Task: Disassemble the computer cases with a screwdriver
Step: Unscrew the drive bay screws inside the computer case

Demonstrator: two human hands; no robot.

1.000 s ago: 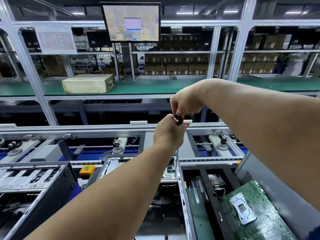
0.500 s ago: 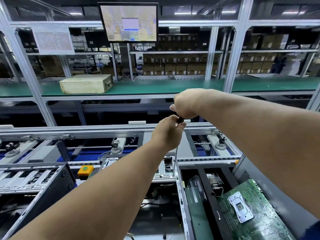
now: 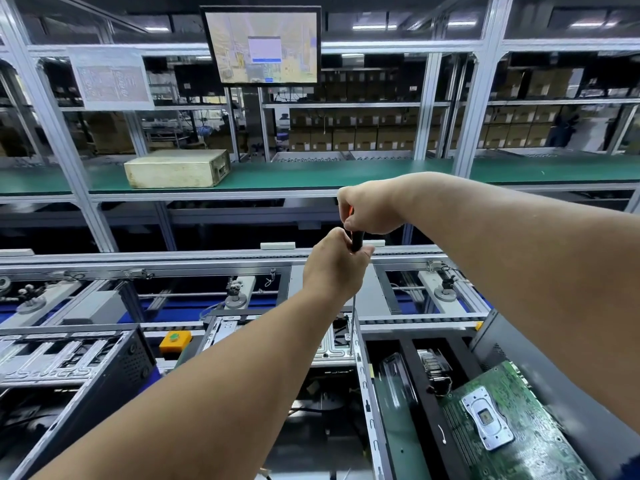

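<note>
A screwdriver [image 3: 356,241], its shaft lowered upright into the open computer case [image 3: 341,344] at centre, is gripped high on its handle by the right hand [image 3: 372,209] and lower by the left hand [image 3: 334,268], while a green circuit board [image 3: 516,431] is seen at right.

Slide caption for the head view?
Both hands, right hand above left hand, grip a screwdriver over an open computer case.

Matt green mat [image 3: 346,171] on the shelf, bare metal computer case [image 3: 362,375], thin shiny metal screwdriver [image 3: 353,320] shaft.
</note>
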